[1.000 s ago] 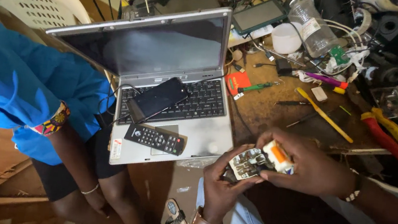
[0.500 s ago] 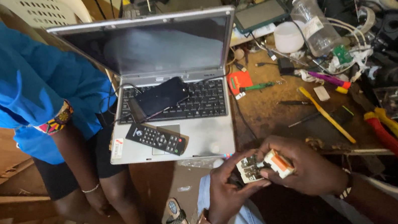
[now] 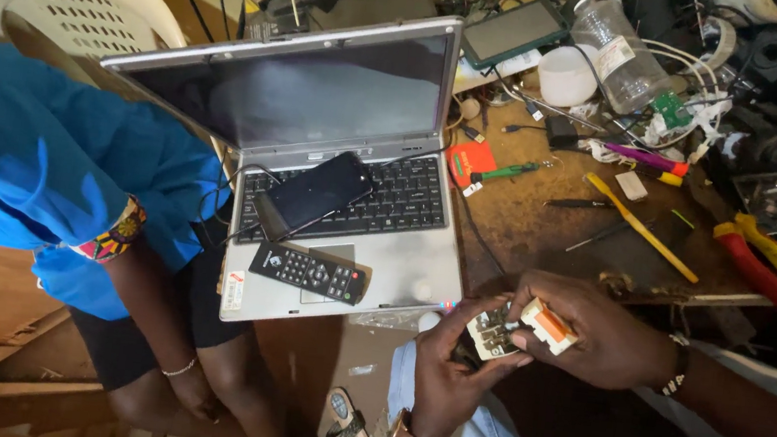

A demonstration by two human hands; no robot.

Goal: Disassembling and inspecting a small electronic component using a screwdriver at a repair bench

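Both hands grasp one small circuit module (image 3: 491, 335) just off the tabletop's (image 3: 545, 228) near edge. Left hand (image 3: 448, 374) cups it from below. Right hand (image 3: 606, 334) pinches its white-and-orange end, fingers (image 3: 534, 318) clenched.

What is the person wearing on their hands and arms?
Both hands are bare, with no gloves and no sleeves showing. The left hand has a brown strap, like a watch band, around its wrist. The right hand has a dark beaded bracelet with pale beads on its wrist.
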